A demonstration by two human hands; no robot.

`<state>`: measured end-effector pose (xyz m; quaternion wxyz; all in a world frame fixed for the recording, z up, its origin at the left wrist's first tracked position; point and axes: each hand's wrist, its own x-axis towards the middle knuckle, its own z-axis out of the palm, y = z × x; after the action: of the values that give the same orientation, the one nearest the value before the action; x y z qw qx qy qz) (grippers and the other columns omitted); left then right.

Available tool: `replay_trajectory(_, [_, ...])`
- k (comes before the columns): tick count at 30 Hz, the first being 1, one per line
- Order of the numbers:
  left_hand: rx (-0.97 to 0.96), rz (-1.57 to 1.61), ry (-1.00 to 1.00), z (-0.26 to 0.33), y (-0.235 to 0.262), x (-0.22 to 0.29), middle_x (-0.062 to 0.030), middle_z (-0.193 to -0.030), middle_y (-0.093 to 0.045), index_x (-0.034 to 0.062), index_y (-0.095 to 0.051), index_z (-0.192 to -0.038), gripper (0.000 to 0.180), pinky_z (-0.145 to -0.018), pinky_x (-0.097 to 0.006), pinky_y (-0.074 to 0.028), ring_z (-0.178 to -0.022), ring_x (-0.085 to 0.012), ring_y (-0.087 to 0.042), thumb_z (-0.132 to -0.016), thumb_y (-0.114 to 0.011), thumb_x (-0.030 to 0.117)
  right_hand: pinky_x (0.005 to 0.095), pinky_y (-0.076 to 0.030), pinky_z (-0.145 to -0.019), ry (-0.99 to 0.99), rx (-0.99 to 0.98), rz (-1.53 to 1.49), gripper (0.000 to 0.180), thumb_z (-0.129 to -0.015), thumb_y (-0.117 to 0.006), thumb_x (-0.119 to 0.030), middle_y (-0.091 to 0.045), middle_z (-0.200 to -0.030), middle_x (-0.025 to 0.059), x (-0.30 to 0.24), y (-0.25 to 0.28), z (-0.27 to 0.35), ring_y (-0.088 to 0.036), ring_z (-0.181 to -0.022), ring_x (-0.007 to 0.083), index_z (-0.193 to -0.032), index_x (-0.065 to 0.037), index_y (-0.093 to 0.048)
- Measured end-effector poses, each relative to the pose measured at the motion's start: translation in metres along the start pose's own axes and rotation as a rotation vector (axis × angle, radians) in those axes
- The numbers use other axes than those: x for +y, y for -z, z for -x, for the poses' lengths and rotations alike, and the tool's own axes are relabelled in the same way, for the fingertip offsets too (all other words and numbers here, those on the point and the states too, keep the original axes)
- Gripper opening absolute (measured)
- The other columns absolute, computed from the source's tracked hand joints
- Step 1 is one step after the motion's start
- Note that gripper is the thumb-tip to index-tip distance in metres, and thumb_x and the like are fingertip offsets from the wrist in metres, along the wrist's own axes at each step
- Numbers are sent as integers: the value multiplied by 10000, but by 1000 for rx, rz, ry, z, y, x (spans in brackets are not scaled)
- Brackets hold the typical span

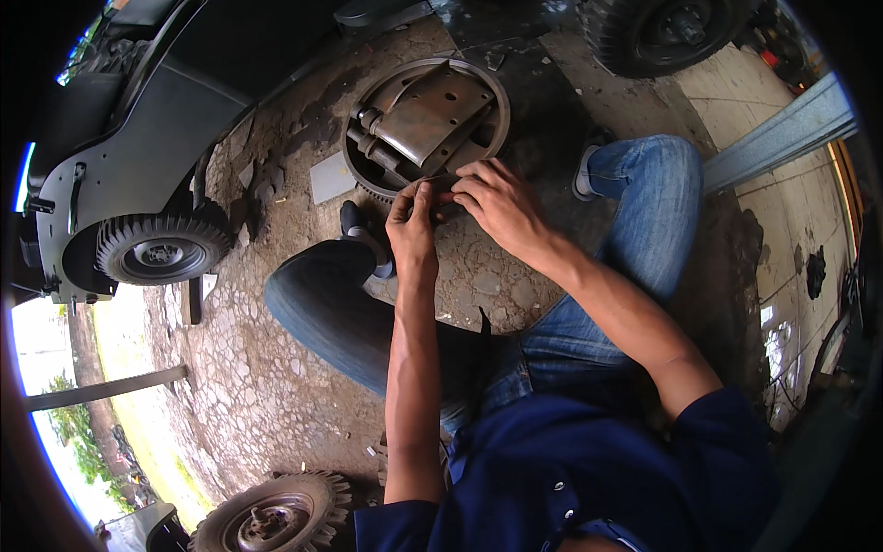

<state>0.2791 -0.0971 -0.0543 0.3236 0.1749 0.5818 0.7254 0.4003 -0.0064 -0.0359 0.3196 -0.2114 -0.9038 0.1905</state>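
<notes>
A round metal brake assembly (425, 120) with curved brake shoes lies flat on the cracked ground between my knees. My left hand (413, 225) pinches at its near rim, fingers closed on a small dark part I cannot make out. Right beside it, my right hand (497, 204) rests on the same near edge, its fingers curled around that spot. The two hands touch each other.
A dark vehicle (138, 138) with a small tyred wheel (161, 250) stands at the left. Another wheel (276, 517) lies at the bottom, and a tyre (667, 32) at the top right. A flat grey plate (329, 177) lies left of the brake. My jeans-clad knees flank the work.
</notes>
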Motion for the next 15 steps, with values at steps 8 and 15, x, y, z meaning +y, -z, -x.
replay_trajectory(8, [31, 55, -7, -4, 4, -9, -27, -901, -670, 54, -635, -980, 169, -621, -209, -444, -728, -71, -566, -950, -614, 219, 388, -433, -966, 72, 41, 76, 159, -780, -720, -171, -580, -1189, 56, -2, -1, 1, -499, -1181, 241, -893, -85, -650])
replay_trajectory(15, [-31, 86, 75, -2, 2, -4, -10, -858, -648, 93, -618, -940, 216, -625, -207, -429, -680, -63, -516, -949, -611, 309, 392, -466, -919, 34, 83, -57, 133, -784, -713, -143, -615, -1132, 89, 7, -10, -1, -563, -1100, 272, -880, -63, -667])
